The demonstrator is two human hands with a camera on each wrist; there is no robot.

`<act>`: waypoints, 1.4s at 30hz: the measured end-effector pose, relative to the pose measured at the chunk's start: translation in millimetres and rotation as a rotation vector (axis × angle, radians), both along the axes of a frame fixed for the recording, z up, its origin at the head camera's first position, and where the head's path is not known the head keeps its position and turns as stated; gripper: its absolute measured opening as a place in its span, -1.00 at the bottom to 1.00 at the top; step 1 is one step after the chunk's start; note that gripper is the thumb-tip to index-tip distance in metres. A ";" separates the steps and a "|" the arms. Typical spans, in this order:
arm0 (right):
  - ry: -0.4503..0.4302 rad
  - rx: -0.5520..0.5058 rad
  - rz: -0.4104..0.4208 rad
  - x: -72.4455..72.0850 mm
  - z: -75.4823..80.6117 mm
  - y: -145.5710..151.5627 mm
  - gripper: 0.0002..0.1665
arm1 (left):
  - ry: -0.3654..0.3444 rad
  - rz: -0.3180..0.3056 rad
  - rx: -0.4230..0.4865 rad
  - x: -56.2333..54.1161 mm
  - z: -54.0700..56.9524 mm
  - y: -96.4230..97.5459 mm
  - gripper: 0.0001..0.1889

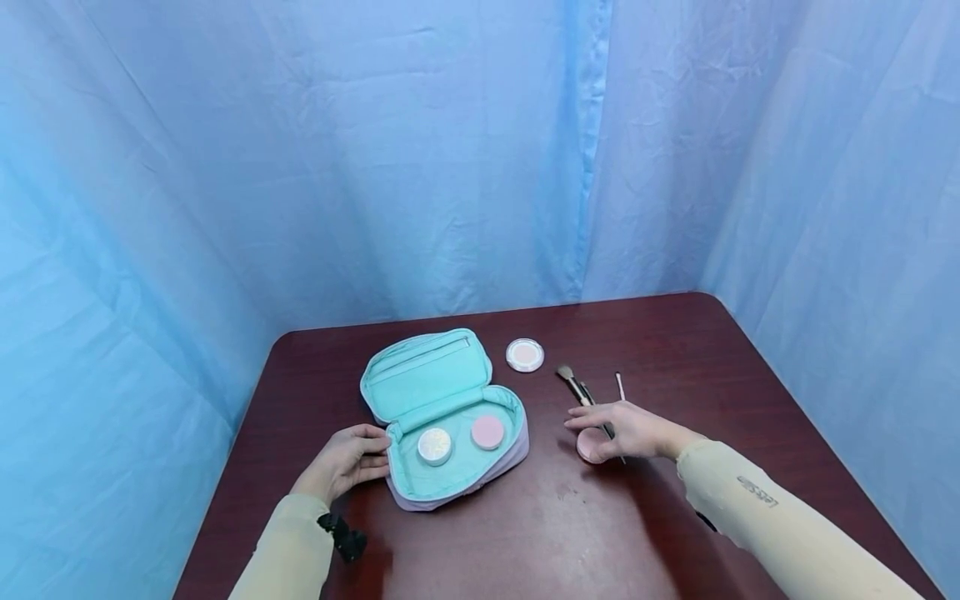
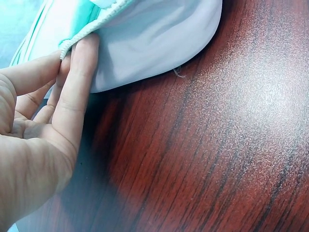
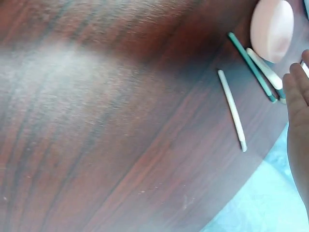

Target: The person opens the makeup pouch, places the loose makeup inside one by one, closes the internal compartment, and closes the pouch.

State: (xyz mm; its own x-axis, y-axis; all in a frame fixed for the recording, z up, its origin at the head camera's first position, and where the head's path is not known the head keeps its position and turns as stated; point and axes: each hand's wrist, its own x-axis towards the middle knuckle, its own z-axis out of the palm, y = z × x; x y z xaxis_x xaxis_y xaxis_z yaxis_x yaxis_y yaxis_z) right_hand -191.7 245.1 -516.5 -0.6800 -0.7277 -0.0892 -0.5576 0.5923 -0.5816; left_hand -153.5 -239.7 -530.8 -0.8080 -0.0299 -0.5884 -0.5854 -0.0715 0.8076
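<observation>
My left hand (image 1: 347, 460) pinches the left rim of an open zip pouch (image 1: 431, 379), mint green inside and pale lilac outside. In the left wrist view, thumb and fingers close on the zipper edge of the pouch (image 2: 149, 46). Inside it lie a white round case (image 1: 434, 447) and a pink round case (image 1: 487, 432). On the right, my right hand (image 1: 633, 428) is over another pink round case (image 1: 591, 445), fingers spread across its far side and thumb by its near edge. The right wrist view shows that pink case (image 3: 270, 31) just beyond the extended fingers (image 3: 300, 89).
A white-rimmed round compact (image 1: 524, 355) lies behind the pouch's right end. Makeup brushes (image 1: 573, 385) lie beyond my right hand, partly hidden by it, with a thin pale one (image 3: 231, 108) apart from the others. Blue curtains (image 1: 450, 167) surround the dark wooden table (image 1: 525, 533).
</observation>
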 end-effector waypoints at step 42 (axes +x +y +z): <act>0.197 0.008 0.123 2.3 -25.1 5.1 -0.40 | -0.003 0.001 0.020 1.2 -2.5 -0.2 -0.81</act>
